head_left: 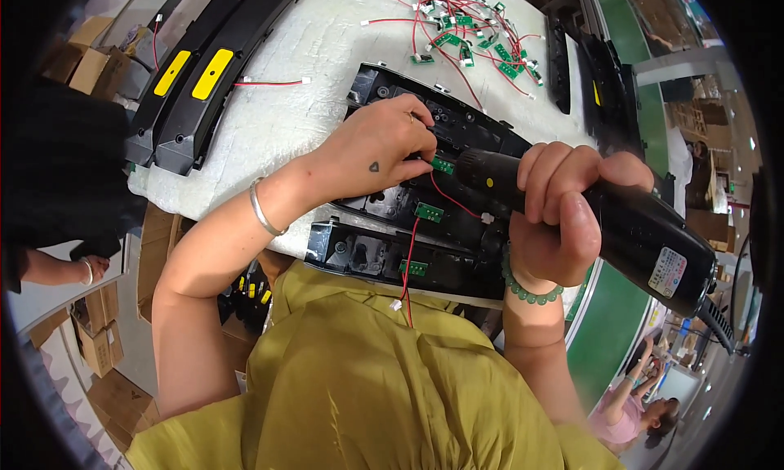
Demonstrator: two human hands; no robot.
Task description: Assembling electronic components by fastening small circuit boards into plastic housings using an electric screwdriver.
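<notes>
My right hand is wrapped round a black corded electric screwdriver. The tool's nose points left, close to a small green circuit board in a black plastic housing. My left hand has its fingers pinched together at that board's left edge; what sits between the fingertips is hidden. A red wire with a white connector runs from this board. Nearer to me, a second green board and a third green board lie in black housings, each with a red lead.
A pile of green boards with red wires lies at the back of the white foam-covered table. Black housings with yellow labels stand at left; more black housings lie at right. Another person's hand is at far left.
</notes>
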